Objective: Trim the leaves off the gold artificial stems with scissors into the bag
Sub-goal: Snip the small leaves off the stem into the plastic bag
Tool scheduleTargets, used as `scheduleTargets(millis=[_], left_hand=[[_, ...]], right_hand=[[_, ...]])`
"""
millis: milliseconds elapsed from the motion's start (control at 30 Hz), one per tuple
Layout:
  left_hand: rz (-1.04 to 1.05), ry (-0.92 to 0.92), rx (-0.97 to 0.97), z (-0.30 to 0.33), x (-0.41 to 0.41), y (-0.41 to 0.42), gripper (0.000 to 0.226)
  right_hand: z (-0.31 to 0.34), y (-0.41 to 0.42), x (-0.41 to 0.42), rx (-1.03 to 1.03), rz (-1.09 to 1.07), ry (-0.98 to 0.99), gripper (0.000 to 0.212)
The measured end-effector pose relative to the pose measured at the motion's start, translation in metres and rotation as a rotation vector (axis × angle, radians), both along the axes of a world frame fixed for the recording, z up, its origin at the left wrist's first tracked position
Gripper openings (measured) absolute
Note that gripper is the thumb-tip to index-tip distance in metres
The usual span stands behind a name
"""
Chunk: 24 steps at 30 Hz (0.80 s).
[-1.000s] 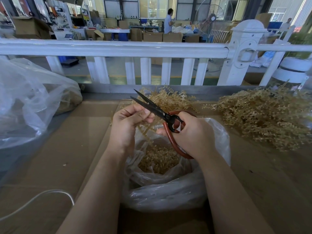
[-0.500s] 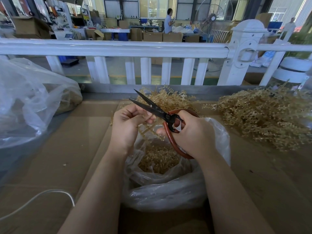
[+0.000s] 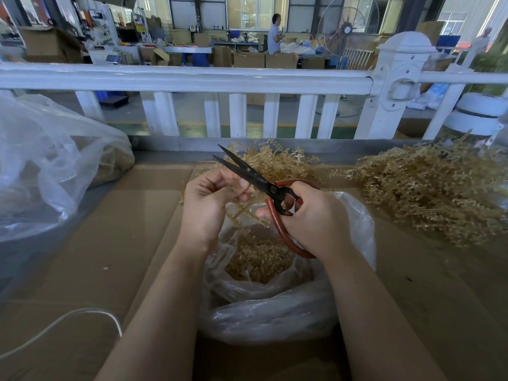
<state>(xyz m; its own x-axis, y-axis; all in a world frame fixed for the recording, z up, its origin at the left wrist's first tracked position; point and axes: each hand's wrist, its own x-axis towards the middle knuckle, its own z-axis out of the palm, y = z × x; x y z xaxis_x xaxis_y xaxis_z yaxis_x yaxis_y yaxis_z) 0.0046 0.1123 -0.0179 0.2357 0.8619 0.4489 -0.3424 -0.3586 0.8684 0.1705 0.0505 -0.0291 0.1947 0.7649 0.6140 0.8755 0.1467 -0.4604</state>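
A: Why hold the stem [image 3: 242,213] at frame centre, right above the bag [image 3: 275,312]?
B: So cut leaves drop inside. The left hand [image 3: 211,202] pinches it, fingers curled tight around it.
A: And the scissors [image 3: 264,185]?
B: The right hand [image 3: 310,218] grips the red handles; blades slightly parted, pointing upper left, ready to snip. Untrimmed stems [image 3: 428,193] wait at right on the table [image 3: 110,243].

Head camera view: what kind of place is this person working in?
Most likely a factory or workshop floor. Behind the white railing stand stacked cardboard boxes, workbenches and a big industrial fan, and piles of gold stems wait on the cardboard-covered table.
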Motion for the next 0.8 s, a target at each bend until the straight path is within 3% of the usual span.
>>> scheduleTargets(millis=[100,367,600,800], left_hand=[[-0.002,-0.018,-0.014,0.001,0.0,-0.001,0.01],[0.029,-0.046,-0.109,0.0,0.003,-0.002,0.004],[0.031,-0.042,-0.14,-0.001,0.002,-0.001,0.021],[0.046,-0.023,-0.248,0.001,0.001,0.001,0.065]], right_hand=[[0.0,0.0,-0.001,-0.04,0.017,0.041,0.056],[0.007,0.001,-0.001,-0.175,0.225,0.508,0.03],[0.013,0.002,-0.003,-0.249,0.221,0.688,0.011],[0.02,-0.003,0.003,-0.187,0.246,0.984,0.007]])
